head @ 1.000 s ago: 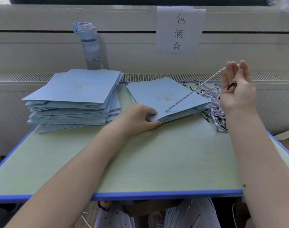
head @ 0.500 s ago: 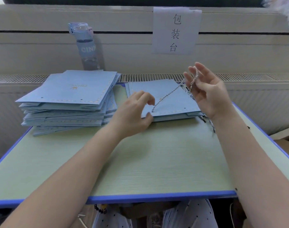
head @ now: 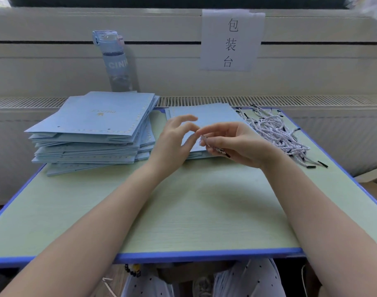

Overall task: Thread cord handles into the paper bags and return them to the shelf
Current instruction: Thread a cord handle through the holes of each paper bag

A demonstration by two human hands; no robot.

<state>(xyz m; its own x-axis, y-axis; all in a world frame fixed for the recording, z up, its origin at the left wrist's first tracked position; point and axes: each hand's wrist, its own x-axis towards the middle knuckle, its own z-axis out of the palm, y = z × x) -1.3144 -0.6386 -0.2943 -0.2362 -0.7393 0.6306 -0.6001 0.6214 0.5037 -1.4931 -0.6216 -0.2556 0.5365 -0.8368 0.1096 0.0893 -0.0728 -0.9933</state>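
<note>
My right hand (head: 239, 144) pinches a cord (head: 216, 148) | my left hand (head: 172, 142), at its 9 o'clock, fingers spread, grips nothing | our fingertips nearly meet

A pale green, wood-grained table (head: 183, 215) with a blue edge band fills the middle of the view. Behind its far left part a translucent blue plastic water bottle (head: 117, 63) with a flip-top lid stands upright on a cream ledge with a slatted vent grille (head: 290, 101). A white paper sign (head: 230, 39) with three black Chinese characters hangs on the cream panelled wall (head: 54, 71). White fabric with dark dots (head: 247, 279) shows below the table's near edge.
</note>
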